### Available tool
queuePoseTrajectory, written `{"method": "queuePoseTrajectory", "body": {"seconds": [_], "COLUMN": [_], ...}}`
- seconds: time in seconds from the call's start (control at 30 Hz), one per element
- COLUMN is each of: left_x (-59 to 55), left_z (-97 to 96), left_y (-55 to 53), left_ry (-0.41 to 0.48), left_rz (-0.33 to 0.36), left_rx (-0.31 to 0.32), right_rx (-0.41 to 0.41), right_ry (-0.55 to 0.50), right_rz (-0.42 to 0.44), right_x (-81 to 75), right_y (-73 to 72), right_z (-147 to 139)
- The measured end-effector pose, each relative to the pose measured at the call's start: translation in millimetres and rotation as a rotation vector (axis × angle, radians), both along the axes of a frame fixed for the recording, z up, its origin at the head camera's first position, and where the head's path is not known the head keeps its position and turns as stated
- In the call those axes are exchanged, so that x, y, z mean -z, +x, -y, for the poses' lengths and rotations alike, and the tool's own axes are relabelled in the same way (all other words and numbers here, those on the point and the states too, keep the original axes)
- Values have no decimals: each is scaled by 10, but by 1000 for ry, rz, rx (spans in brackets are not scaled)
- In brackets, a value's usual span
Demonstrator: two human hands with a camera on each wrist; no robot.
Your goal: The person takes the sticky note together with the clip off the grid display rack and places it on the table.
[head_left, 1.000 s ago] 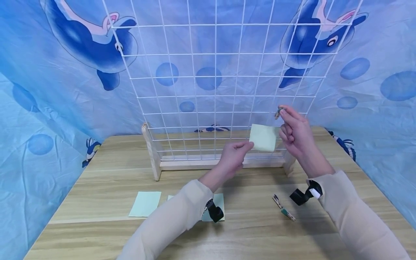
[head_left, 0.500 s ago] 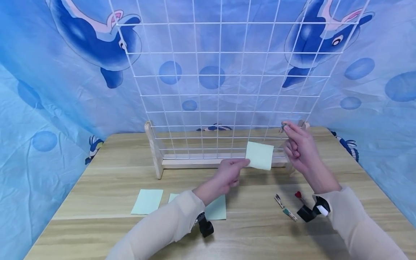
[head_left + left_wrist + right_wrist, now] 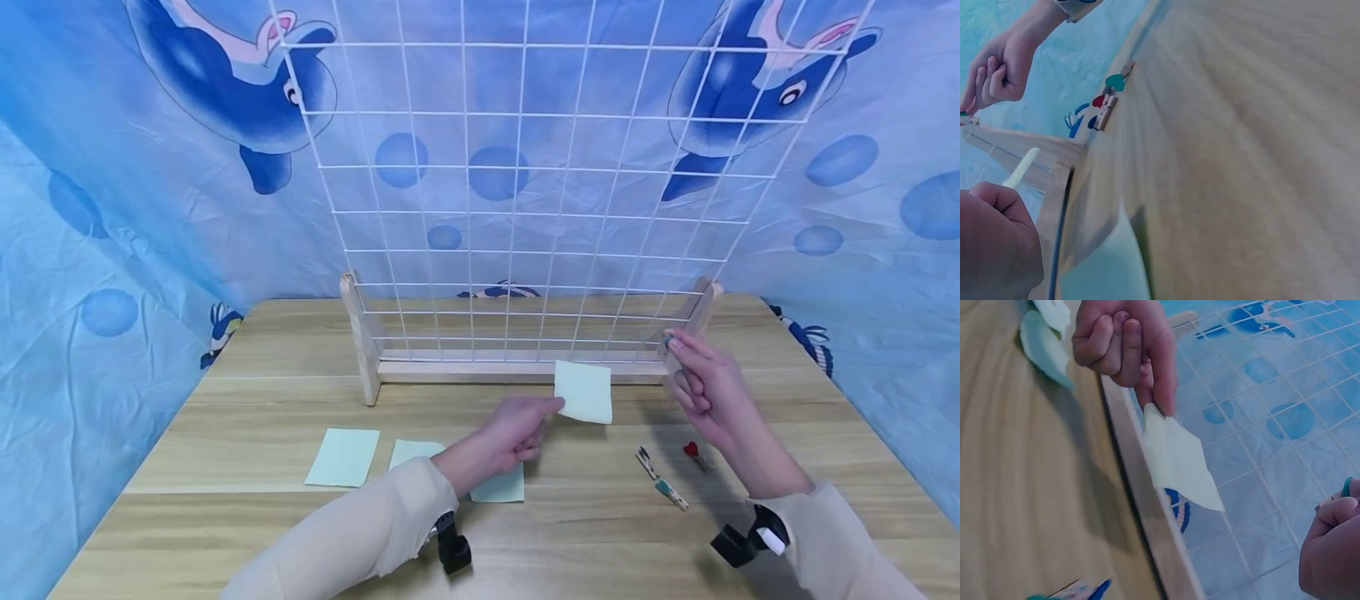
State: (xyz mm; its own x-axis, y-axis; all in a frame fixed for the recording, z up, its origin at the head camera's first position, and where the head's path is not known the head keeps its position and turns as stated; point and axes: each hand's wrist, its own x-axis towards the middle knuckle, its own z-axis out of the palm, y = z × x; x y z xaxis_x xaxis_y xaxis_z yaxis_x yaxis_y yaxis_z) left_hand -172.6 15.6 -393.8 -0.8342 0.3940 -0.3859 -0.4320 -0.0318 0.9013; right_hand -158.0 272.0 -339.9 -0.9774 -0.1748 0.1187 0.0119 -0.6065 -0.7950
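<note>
In the head view my left hand (image 3: 506,433) pinches a pale green paper square (image 3: 585,393) by its left edge, held up in front of the wire grid's base. My right hand (image 3: 708,387), right of the paper, pinches a small clothespin (image 3: 667,341) between thumb and forefinger, its other fingers curled. A teal decoration on that clothespin (image 3: 1347,486) shows in the right wrist view, while most of it is hidden by the fingers. Paper and clothespin are apart.
A white wire grid (image 3: 555,213) stands in a wooden base (image 3: 465,372) at the table's back. Pale green squares (image 3: 343,457) lie at front left, one partly under my left arm. Small decorated clothespins (image 3: 671,493), one with a red heart (image 3: 692,449), lie at right.
Both hands have come down and nearer, away from the grid, still holding the paper and the clothespin. The gap between the paper and my right hand has widened. The head view has shifted slightly.
</note>
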Motion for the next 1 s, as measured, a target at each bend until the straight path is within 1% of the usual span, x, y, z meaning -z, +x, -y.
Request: {"method": "queuePoseTrajectory", "body": {"seconds": [0.1,0.17,0.27,0.43,0.53,0.6,0.67,0.77,1.0], "left_x": [43,65,91,114,126,134,141,150,183], "left_z": [23,34,45,54,50,44,44,52,48], "left_y": [35,57,94,163,192,203,214,233,292], "left_ry": [-3,2,2,-10,-11,-11,-13,-8,-6], "left_rz": [16,19,29,56,62,62,66,68,104], "left_rx": [-2,2,8,7,8,12,17,25,33], "right_rx": [-4,-1,22,70,83,84,75,74,88], "right_ry": [13,40,136,341,409,433,435,453,489], "right_rz": [14,31,80,177,219,233,237,273,405], "right_x": [75,130,225,401,487,531,570,613,697], "right_y": [75,129,229,415,503,551,588,639,762], "right_z": [-59,-101,-164,-272,-327,-351,-365,-378,-445]}}
